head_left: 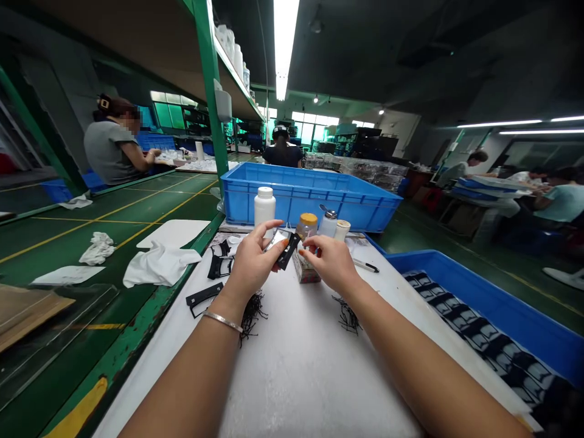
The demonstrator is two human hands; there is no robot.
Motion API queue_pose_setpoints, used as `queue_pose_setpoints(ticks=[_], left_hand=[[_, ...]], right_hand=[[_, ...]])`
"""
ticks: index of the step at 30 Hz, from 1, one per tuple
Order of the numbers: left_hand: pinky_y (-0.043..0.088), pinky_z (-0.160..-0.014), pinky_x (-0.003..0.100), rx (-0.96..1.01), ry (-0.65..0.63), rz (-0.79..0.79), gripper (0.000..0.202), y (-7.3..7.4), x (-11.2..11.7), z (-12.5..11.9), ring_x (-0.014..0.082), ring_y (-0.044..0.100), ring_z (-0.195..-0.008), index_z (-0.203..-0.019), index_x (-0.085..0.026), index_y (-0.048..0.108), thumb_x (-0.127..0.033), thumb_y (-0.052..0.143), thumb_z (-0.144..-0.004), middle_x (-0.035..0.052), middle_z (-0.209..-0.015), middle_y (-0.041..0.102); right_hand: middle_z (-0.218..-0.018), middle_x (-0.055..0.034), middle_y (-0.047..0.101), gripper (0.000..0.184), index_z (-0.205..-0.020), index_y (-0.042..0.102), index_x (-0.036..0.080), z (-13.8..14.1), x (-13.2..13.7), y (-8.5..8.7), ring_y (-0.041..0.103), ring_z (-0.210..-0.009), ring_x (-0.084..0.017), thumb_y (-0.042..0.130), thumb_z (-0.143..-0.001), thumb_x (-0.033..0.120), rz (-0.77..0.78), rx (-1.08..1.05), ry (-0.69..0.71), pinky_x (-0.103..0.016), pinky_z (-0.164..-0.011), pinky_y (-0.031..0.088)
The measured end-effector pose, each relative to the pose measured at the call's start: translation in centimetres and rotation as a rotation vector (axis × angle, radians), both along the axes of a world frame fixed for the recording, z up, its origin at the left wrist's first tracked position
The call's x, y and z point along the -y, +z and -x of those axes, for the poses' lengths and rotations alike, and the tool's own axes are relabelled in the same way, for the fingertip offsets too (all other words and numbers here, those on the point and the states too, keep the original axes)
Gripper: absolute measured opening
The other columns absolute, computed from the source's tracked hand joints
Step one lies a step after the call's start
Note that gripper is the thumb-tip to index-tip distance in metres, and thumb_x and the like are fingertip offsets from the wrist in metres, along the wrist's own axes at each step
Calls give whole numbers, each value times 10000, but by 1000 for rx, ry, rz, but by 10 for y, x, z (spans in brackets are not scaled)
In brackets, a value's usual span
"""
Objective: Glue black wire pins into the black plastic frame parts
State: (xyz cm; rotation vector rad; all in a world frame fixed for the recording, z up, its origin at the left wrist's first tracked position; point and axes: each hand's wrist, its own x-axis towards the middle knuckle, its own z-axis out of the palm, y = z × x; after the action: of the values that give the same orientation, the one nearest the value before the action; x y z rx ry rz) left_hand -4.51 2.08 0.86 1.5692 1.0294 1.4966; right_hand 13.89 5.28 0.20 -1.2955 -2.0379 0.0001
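Pinching small black part [288,250] between both hands, left hand [252,263] and right hand [332,260]; probably best held steady over counter [301,365].

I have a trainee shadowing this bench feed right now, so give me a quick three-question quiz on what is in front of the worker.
1. True or false: the left hand grips a small black plastic part above the white table.
2. Which container stands nearest the near wall of the far blue crate? A) white bottle B) a red mug C) a green jug
3. Fill in: the blue crate at the right holds rows of ____ parts.

Key:
1. True. The right hand touches the part with its fingers.
2. A
3. black
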Motion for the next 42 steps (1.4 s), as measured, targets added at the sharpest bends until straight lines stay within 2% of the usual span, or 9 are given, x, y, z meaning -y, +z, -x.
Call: queue_pose_setpoints(ticks=[4, 7, 12, 14, 17, 20, 26, 35, 42], left_hand=[[474, -445, 204, 10, -31, -9, 452, -4, -3, -1, 118, 524, -469, -1258, -192, 547, -373, 597, -846, -43, -549, 494], [471, -444, 200, 13, -56, -9, 421, -6, -4, -5, 117, 521, -483, -1255, -198, 545, -386, 549, -879, -28, -581, 514], [458, -454, 192, -37, -42, -29, 392, -7, 1, -13, 112, 515, -495, -1257, -201, 543, -377, 504, -909, -15, -616, 529], [449, -468, 188, -109, -11, -67, 372, -8, 3, -17, 112, 513, -499, -1262, -216, 543, -353, 486, -920, -19, -608, 526], [428, -497, 183, -216, 40, -121, 358, -10, 7, -21, 108, 505, -514, -1274, -250, 533, -310, 470, -927, -29, -599, 522], [408, -507, 181, -266, 54, -152, 376, -12, 9, -25, 107, 495, -520, -1305, -255, 504, -283, 453, -934, -35, -592, 512], [393, -513, 183, -298, 72, -202, 390, -13, 11, -30, 102, 481, -516, -1320, -225, 490, -263, 461, -933, -37, -591, 508], [415, -544, 201, -359, 66, -214, 381, -15, 13, -33, 109, 503, -530, -1321, -249, 482, -277, 454, -942, -31, -609, 532], [409, -538, 201, -357, 74, -231, 353, -16, 11, -32, 103, 501, -515, -1292, -266, 498, -263, 456, -942, -38, -605, 530]], right_hand=[[-776, -20, 698, 128, -767, 714, 216, 0, -10, -6, 605, -722, -192, 606, -825, 254, 30, -15, -11, -295, -628, 391], [-765, -22, 694, 133, -794, 710, 204, -5, -7, -7, 606, -699, -182, 594, -840, 250, -20, -142, 41, -288, -627, 407], [-729, -21, 647, 151, -837, 687, 181, -20, 11, 8, 552, -602, -144, 609, -853, 309, -267, -482, 37, -267, -563, 424], [-697, -15, 629, 157, -843, 684, 176, -27, 18, 18, 521, -558, -129, 632, -840, 324, -311, -630, 20, -257, -525, 411], [-647, -11, 606, 153, -808, 674, 159, -35, 25, 31, 481, -499, -104, 653, -827, 309, -276, -888, 97, -233, -468, 377], [-624, -12, 599, 148, -773, 668, 149, -37, 27, 35, 470, -476, -87, 667, -817, 290, -162, -1049, 198, -209, -439, 353], [-623, -15, 608, 164, -765, 675, 141, -32, 25, 29, 471, -469, -76, 674, -810, 299, -51, -1085, 243, -196, -428, 349], [-636, -18, 619, 180, -768, 675, 135, -29, 23, 24, 470, -472, -78, 662, -825, 305, -76, -999, 246, -209, -432, 366], [-624, -16, 622, 148, -767, 681, 137, -29, 25, 25, 473, -461, -72, 676, -813, 278, -62, -1063, 256, -192, -418, 352]])
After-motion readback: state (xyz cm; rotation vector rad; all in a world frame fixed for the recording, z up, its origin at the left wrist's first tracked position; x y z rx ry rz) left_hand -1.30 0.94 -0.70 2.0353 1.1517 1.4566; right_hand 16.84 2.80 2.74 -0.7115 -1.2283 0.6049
